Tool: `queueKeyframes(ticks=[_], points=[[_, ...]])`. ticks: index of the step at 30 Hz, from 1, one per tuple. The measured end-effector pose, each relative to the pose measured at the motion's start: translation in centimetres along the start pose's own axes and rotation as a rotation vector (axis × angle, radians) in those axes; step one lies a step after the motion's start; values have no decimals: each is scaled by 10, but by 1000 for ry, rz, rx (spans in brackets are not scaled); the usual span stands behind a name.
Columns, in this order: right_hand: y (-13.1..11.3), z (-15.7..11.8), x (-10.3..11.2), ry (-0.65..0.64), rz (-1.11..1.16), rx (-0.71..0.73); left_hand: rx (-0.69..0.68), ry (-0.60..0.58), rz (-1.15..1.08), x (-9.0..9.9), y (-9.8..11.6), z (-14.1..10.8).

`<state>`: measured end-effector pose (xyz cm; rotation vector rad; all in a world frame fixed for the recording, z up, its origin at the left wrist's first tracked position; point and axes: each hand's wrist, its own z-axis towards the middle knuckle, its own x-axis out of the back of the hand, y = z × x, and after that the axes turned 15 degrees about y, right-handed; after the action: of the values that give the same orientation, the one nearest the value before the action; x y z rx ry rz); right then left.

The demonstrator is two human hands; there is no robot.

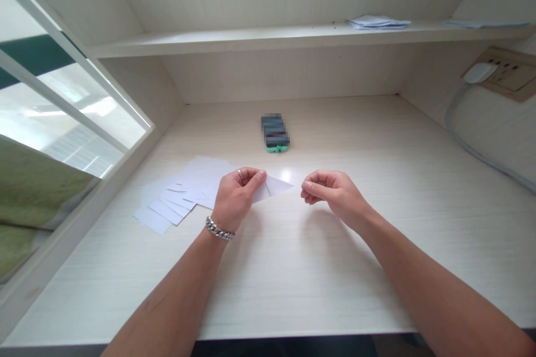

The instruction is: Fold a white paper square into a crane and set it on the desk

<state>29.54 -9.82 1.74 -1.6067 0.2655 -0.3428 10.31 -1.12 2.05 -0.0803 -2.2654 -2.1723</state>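
Observation:
My left hand, with a ring and a chain bracelet, pinches a folded piece of white paper between thumb and fingers. The paper's pointed end sticks out to the right, with a crease across it. A short gap to the right of that tip, my right hand hovers over the desk with thumb and fingertips together; nothing shows in it. Several loose white sheets lie overlapping on the desk to the left, partly behind my left hand.
A phone-like object with a green edge lies at the desk's middle, its top blurred. Folded papers rest on the shelf. At right, a white plug and cable run from a wall socket. A window stands left.

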Motion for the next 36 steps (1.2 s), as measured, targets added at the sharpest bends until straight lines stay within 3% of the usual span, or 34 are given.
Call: queueKeyframes(ticks=[11,16,22,28,36], points=[[11,2,-4,-25,-114,81,15,-66,36,-6,1,-7],[12,2,-6,-38,-158,68,-75,-83,137,-8,3,-11],[10,-2,-13,-33,-184,110,-173,-188,229,-15,-4,-19],[10,-1,-19,-9,-152,49,-132,-230,222,-19,-4,-25],[12,-2,-14,-95,11,-64,10,-81,116,-12,6,-18]])
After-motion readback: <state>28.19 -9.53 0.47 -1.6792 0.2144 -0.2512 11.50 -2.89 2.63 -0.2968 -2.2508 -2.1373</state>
